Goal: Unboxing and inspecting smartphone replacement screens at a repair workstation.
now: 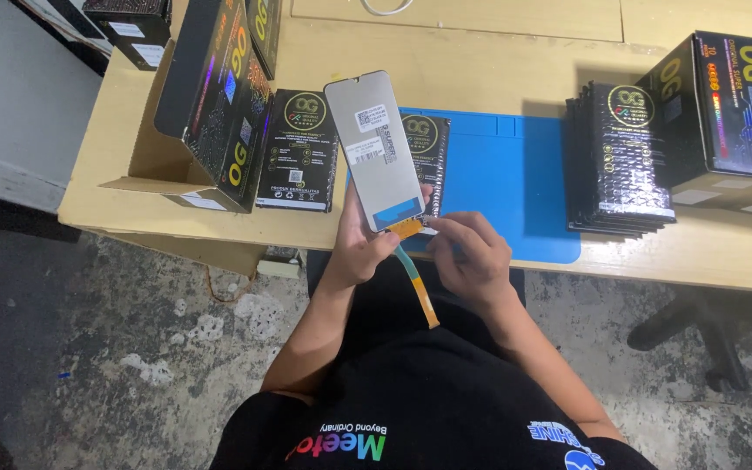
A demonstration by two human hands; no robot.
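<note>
My left hand grips the lower end of a grey phone display panel, held upright with its back side and white stickers facing me. An orange and teal flex ribbon hangs down from the panel's bottom edge. My right hand pinches at the base of that ribbon, just below the panel. Behind the panel a black bubble-wrap pouch lies on the blue work mat.
An open black carton and a flat black packet sit at the left of the wooden desk. A stack of black pouches and a black box stand at the right. Concrete floor lies below.
</note>
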